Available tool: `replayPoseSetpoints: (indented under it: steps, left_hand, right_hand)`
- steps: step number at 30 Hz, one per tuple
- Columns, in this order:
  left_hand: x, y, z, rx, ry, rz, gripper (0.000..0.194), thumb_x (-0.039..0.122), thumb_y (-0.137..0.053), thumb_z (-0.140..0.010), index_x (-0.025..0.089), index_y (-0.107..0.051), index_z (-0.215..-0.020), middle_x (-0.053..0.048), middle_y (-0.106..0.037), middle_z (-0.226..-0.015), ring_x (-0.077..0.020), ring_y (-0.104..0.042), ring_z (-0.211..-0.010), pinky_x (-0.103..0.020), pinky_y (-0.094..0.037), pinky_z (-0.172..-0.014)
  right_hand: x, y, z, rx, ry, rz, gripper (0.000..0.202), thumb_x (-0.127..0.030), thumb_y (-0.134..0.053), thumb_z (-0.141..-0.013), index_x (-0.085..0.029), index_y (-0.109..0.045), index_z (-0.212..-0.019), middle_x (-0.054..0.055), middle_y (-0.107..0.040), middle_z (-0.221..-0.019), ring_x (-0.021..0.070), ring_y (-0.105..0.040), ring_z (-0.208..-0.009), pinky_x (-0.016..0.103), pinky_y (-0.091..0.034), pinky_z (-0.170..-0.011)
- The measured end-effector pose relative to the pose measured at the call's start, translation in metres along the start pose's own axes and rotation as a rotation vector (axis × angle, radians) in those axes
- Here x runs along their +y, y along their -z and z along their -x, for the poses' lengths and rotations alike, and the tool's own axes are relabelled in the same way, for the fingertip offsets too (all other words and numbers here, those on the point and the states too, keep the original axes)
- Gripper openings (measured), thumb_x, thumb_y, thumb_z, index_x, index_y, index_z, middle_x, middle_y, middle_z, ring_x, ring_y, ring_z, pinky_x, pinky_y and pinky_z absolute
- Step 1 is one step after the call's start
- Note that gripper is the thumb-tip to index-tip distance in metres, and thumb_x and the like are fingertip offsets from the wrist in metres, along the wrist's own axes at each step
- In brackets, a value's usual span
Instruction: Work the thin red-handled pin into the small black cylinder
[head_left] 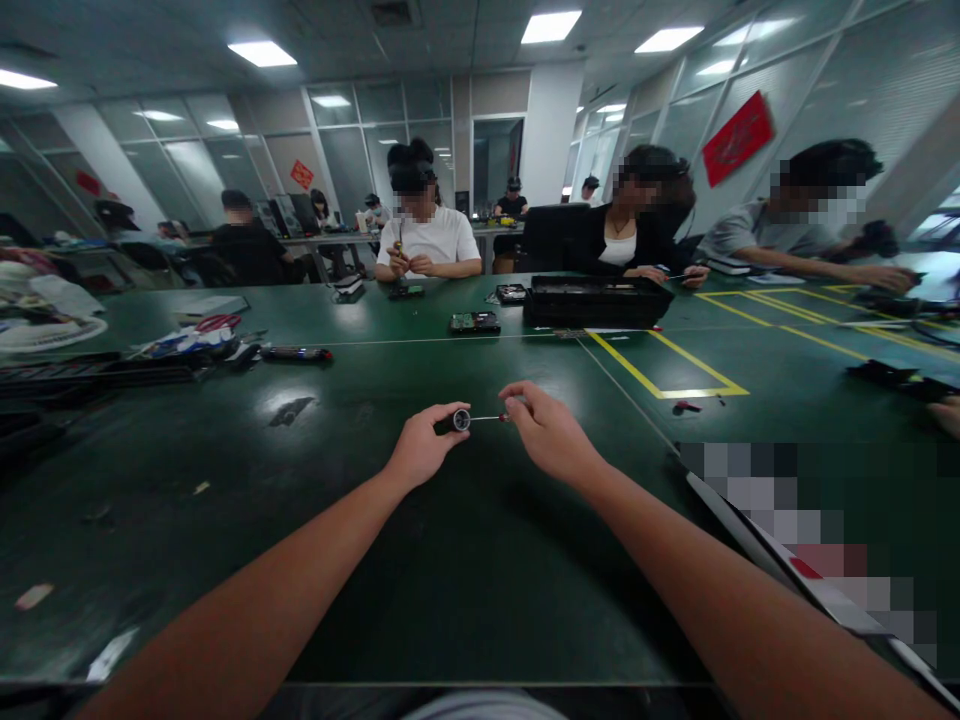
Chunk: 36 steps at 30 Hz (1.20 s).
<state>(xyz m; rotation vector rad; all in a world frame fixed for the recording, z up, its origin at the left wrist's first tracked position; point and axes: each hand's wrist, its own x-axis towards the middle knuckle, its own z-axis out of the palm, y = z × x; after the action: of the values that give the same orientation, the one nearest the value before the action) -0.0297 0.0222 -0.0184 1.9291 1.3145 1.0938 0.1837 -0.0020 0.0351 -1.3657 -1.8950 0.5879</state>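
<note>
With the left hand (420,445) closed round a black screwdriver handle (452,421) and the right hand (544,432) pinching the thin bit (487,417) at its tip, both held above the green counter (450,560), a slipped pinch could drop the bit, though bare counter lies all round and the black tray (596,300) sits well away.

No text is legible; the red wall signs (737,137) are too blurred.

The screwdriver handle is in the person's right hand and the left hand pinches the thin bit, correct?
Hands swapped. The head view shows the left hand gripping the screwdriver handle, and the right hand pinching the thin bit.
</note>
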Motion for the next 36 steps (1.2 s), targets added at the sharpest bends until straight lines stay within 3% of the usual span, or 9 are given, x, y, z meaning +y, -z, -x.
replayPoseSetpoints:
  steps: [5, 8, 10, 13, 18, 22, 27, 33, 36]
  left_hand:
    - [0.0005, 0.0003, -0.0005, 0.007, 0.009, 0.015, 0.043, 0.011, -0.074, -0.079, 0.025, -0.071, -0.12, -0.005, -0.071, -0.12, -0.0237, -0.063, -0.117, -0.044, -0.042, -0.111]
    - [-0.0005, 0.0006, -0.0007, 0.009, 0.006, 0.017, 0.043, 0.012, -0.074, -0.079, 0.025, -0.071, -0.121, -0.005, -0.071, -0.121, -0.0238, -0.062, -0.118, -0.043, -0.042, -0.111]
    - [-0.0016, 0.0004, -0.0005, 0.003, 0.001, 0.016, 0.043, 0.013, -0.074, -0.08, 0.025, -0.071, -0.121, -0.005, -0.071, -0.12, -0.0235, -0.062, -0.117, -0.043, -0.042, -0.11]
    - [-0.0025, -0.0002, 0.0, -0.006, 0.002, 0.01, 0.042, 0.014, -0.074, -0.08, 0.026, -0.071, -0.12, -0.005, -0.071, -0.119, -0.0234, -0.063, -0.115, -0.043, -0.043, -0.109]
    - [-0.0008, -0.0004, 0.0003, -0.018, -0.005, -0.002, 0.043, 0.015, -0.074, -0.081, 0.027, -0.07, -0.121, -0.004, -0.07, -0.12, -0.0234, -0.062, -0.115, -0.044, -0.042, -0.109]
    - [0.0032, -0.0004, 0.001, -0.021, -0.002, -0.01, 0.042, 0.014, -0.074, -0.081, 0.026, -0.071, -0.121, -0.004, -0.07, -0.119, -0.0234, -0.062, -0.115, -0.042, -0.042, -0.108]
    - [0.0068, -0.0008, 0.0024, -0.044, -0.02, -0.027, 0.042, 0.014, -0.074, -0.08, 0.027, -0.071, -0.119, -0.004, -0.07, -0.119, -0.0236, -0.062, -0.115, -0.042, -0.042, -0.109]
    - [0.0037, 0.0, 0.0012, -0.009, -0.008, -0.014, 0.043, 0.012, -0.074, -0.079, 0.026, -0.071, -0.12, -0.004, -0.07, -0.118, -0.0232, -0.062, -0.114, -0.041, -0.042, -0.108]
    - [0.0021, 0.0004, 0.0009, -0.006, -0.002, -0.015, 0.043, 0.013, -0.074, -0.08, 0.026, -0.07, -0.12, -0.004, -0.07, -0.118, -0.0234, -0.062, -0.114, -0.042, -0.043, -0.107]
  right_hand:
    - [0.0009, -0.0032, 0.0043, 0.001, 0.093, -0.05, 0.025, -0.029, -0.051, -0.093, -0.02, -0.054, -0.117, 0.002, -0.065, -0.083, 0.0184, -0.061, -0.073, 0.031, -0.044, -0.066]
    - [0.0027, -0.0046, 0.0036, 0.024, 0.077, -0.02, 0.022, -0.037, -0.054, -0.094, -0.021, -0.059, -0.109, 0.003, -0.067, -0.086, 0.0188, -0.062, -0.075, 0.031, -0.044, -0.065]
    - [0.0028, -0.0039, 0.0021, 0.021, 0.03, 0.019, 0.028, -0.044, -0.046, -0.099, -0.021, -0.064, -0.1, 0.003, -0.067, -0.08, 0.0189, -0.061, -0.072, 0.031, -0.041, -0.062]
    - [0.0015, -0.0022, 0.0014, 0.017, -0.001, 0.025, 0.032, -0.038, -0.039, -0.102, -0.021, -0.065, -0.097, 0.004, -0.069, -0.08, 0.0184, -0.061, -0.069, 0.031, -0.038, -0.061]
    - [0.0012, -0.006, 0.0053, 0.086, 0.03, -0.089, 0.021, -0.034, -0.049, -0.097, -0.021, -0.059, -0.11, 0.002, -0.069, -0.082, 0.0178, -0.06, -0.067, 0.03, -0.041, -0.061]
    - [0.0026, -0.0095, 0.0055, 0.132, 0.062, -0.182, 0.02, -0.037, -0.055, -0.094, -0.02, -0.06, -0.104, 0.004, -0.069, -0.086, 0.0188, -0.063, -0.075, 0.03, -0.046, -0.067]
    - [0.003, -0.0083, 0.0035, 0.135, 0.013, -0.11, 0.039, -0.05, -0.042, -0.1, -0.021, -0.065, -0.089, 0.001, -0.063, -0.069, 0.017, -0.056, -0.061, 0.03, -0.038, -0.057]
    - [0.0043, -0.0077, 0.0046, 0.132, 0.063, -0.149, 0.024, -0.034, -0.044, -0.097, -0.021, -0.059, -0.112, 0.003, -0.067, -0.085, 0.0184, -0.06, -0.072, 0.03, -0.042, -0.064]
    - [0.0033, -0.0064, 0.0042, 0.099, 0.049, -0.156, 0.022, -0.037, -0.046, -0.096, -0.022, -0.059, -0.104, 0.002, -0.065, -0.082, 0.0188, -0.06, -0.073, 0.031, -0.043, -0.065]
